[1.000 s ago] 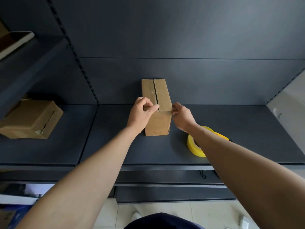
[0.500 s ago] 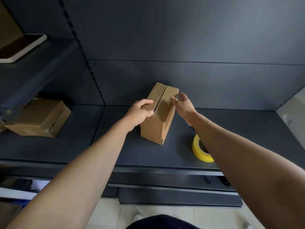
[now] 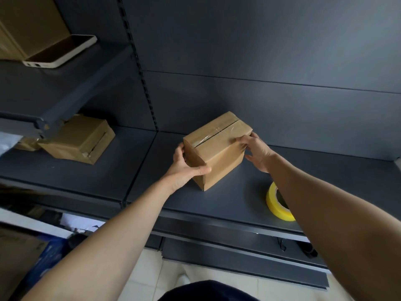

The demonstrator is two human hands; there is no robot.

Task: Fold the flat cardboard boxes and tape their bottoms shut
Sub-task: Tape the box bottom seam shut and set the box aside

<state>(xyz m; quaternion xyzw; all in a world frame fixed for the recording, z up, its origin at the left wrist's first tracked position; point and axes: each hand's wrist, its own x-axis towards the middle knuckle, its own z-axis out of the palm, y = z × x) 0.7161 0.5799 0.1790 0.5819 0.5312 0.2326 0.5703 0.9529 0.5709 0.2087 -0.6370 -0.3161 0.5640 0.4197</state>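
The cardboard box (image 3: 217, 146) has swung round since the earlier frames. It stood end-on with its seam running straight away from the person, and it now sits cornerwise on the shelf (image 3: 217, 205), seam running from about 8 o'clock to 2 o'clock. The view has also drifted left, so more of the left bay shows.

The left grip (image 3: 186, 168) is closed round the box's 8 o'clock end. Its thumb lies flat across the near face by the front corner, and its fingers wrap out of sight behind the end panel. The right grip (image 3: 256, 152) has the 3 o'clock end, with the fingers curled over the top edge beside the seam and the thumb spread low against the corner. Holding opposite ends like this looks chosen for turning or lifting the box without crushing its sides.

The box is at the middle of the shelf with its taped face up. Clear tape glints along the seam, though a dark slit still shows between the flaps. The right fingers lie just where the tape would fold over the edge, so they may be pressing it down, but I cannot tell that for certain.

The yellow tape roll (image 3: 276, 205) stands at 4 o'clock from the box, near the shelf's front lip and partly behind the right forearm, within easy reach. At 9 o'clock in the next bay lies a second folded box (image 3: 80, 140), apparently finished. This one is probably about to join it.
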